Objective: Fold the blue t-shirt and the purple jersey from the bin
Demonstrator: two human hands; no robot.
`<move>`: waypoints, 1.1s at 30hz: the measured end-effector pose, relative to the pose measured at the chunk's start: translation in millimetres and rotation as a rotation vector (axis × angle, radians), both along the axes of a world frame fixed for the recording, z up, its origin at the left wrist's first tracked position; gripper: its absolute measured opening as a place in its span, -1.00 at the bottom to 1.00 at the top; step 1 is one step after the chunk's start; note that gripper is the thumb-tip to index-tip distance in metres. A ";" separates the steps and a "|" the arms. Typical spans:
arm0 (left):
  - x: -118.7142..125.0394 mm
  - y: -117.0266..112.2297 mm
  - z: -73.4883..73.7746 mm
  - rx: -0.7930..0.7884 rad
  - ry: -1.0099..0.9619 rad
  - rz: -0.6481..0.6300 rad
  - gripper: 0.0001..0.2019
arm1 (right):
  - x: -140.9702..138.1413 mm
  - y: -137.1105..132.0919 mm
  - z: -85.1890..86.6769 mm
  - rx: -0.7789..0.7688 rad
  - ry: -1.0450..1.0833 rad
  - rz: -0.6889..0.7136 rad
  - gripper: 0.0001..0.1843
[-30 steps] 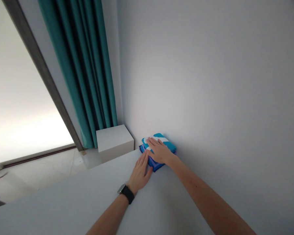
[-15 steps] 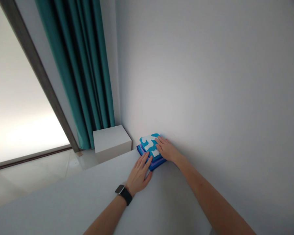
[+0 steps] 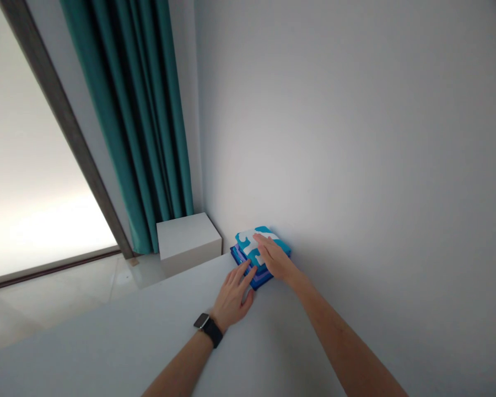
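Corner of room. A teal curtain (image 3: pixel 149 121) is hanging in deep folds from top of view, its hem dropping behind a white box (image 3: pixel 189 236) that is sitting on the floor against the wall. A dark grey frame (image 3: pixel 62 127) is slanting across the left, just beside the curtain. Daylight is pouring through the pane (image 3: pixel 28 182) (too washed out to show anything beyond). Pale glossy floor tiles (image 3: pixel 66 292) are catching that glare. A plain grey-white wall (image 3: pixel 355 138) is filling the right half. A white table (image 3: pixel 107 347) is taking up the foreground, butting against the wall.
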State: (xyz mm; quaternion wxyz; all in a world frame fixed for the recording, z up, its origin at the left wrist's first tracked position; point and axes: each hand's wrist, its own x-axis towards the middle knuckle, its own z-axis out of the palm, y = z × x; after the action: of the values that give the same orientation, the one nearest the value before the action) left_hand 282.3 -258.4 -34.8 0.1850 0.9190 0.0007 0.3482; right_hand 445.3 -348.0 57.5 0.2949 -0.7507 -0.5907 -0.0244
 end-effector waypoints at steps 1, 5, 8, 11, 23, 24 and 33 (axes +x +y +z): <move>0.5 0.2 -0.3 -0.014 -0.006 0.007 -0.34 | 2.6 -6.6 -6.3 0.091 -0.014 -0.048 -0.43; 2.2 1.3 -2.0 -0.087 -0.027 0.067 -0.35 | 3.8 -32.5 -44.7 0.371 -0.086 -0.218 -0.46; 2.1 2.2 -3.4 -0.109 -0.043 0.117 -0.37 | -2.5 -42.9 -75.8 0.493 -0.052 -0.326 -0.48; 1.9 2.3 0.8 -0.073 -0.056 0.118 -0.37 | -6.9 -46.8 -95.9 0.549 0.023 -0.426 -0.47; 13.5 11.6 69.9 0.202 0.109 -0.165 -0.44 | -8.8 -48.8 -105.4 0.442 0.218 -0.516 -0.35; 10.3 13.2 69.5 0.201 0.107 -0.176 -0.45 | -8.3 -48.9 -105.8 0.446 0.222 -0.518 -0.35; 13.1 49.1 63.5 0.019 0.040 0.050 -0.53 | -11.6 -50.5 -101.8 0.532 0.131 -0.508 -0.41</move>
State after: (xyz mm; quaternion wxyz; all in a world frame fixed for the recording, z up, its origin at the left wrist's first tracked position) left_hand 295.4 -209.2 28.7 0.1673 0.9272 0.0237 0.3344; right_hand 433.7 -398.4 -44.3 0.5015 -0.7703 -0.3386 -0.2014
